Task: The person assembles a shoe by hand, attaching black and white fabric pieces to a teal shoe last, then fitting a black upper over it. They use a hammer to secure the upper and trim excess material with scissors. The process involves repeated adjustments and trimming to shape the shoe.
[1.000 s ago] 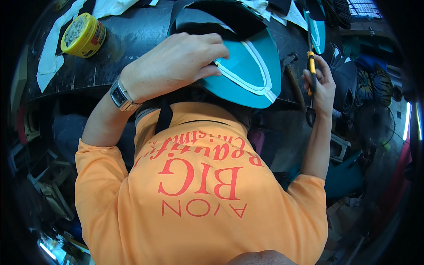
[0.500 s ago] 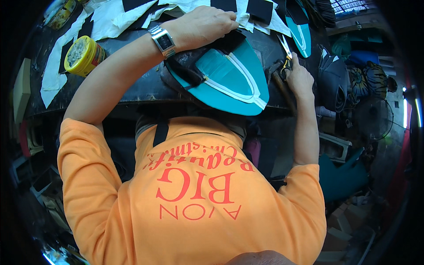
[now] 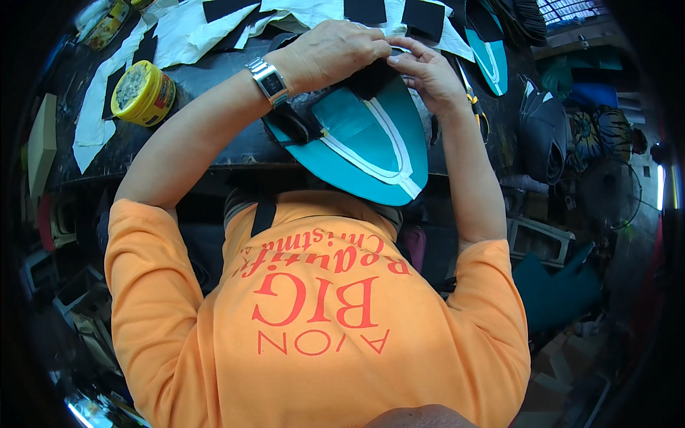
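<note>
Left hand (image 3: 339,53) has its fingers bunched, can't tell on what; looks like fiddly two-handed adjusting, so I'd say the next move wants a steady pinch. Teal piece (image 3: 353,135) sits at the table's (image 3: 221,146) near edge, rounded, white U-shaped strip (image 3: 392,135), black flap (image 3: 374,78); right hand (image 3: 432,78) curled in, grip hidden too

Dark table (image 3: 205,82), yellow tub (image 3: 151,107), white scraps (image 3: 178,34)
</note>
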Demonstrator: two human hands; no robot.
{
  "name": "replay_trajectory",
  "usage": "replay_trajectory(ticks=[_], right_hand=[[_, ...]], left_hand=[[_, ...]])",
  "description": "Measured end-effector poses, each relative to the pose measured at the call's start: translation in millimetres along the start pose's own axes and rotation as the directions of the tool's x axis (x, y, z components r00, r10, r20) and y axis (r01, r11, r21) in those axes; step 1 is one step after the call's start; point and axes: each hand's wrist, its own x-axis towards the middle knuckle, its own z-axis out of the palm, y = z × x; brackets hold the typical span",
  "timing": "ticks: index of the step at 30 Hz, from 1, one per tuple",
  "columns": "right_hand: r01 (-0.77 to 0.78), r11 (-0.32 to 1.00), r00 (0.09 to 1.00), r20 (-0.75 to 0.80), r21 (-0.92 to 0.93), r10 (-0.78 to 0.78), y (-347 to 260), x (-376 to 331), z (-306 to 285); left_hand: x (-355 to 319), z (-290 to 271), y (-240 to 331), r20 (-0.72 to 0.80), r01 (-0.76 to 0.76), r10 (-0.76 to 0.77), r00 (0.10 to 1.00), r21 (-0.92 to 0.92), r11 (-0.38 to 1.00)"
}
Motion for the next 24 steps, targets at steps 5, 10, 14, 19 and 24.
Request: replay_trajectory(ticks=[5, 10, 14, 19, 24], right_hand=[[-0.162, 0.962, 0.986, 0.079, 0.221, 0.148, 6, -7, -9], [-0.161, 0.944, 0.987, 0.072, 0.289, 0.147, 9, -13, -9], [-0.124, 0.95, 0.991, 0.087, 0.286, 0.103, 7, -15, -5], [-0.046, 0.971, 0.999, -0.001, 0.237, 0.048, 7, -18, -1], [0.109, 0.989, 0.993, 0.021, 0.098, -0.112, 12, -18, 2]], left_hand=[[-3, -10, 8, -0.173, -0.202, 0.233, 0.957, 0.178, 0.963], [-4, -23, 16, -0.139, -0.232, 0.251, 0.958, 0.138, 0.963], [-1, -19, 15, -0.102, -0.16, 0.162, 0.981, 0.033, 0.987], [4, -6, 23, -0.091, -0.096, 0.111, 0.99, 0.161, 0.982], [-3, -12, 29, 0.16, -0.053, 0.057, 0.985, -0.026, 0.998]])
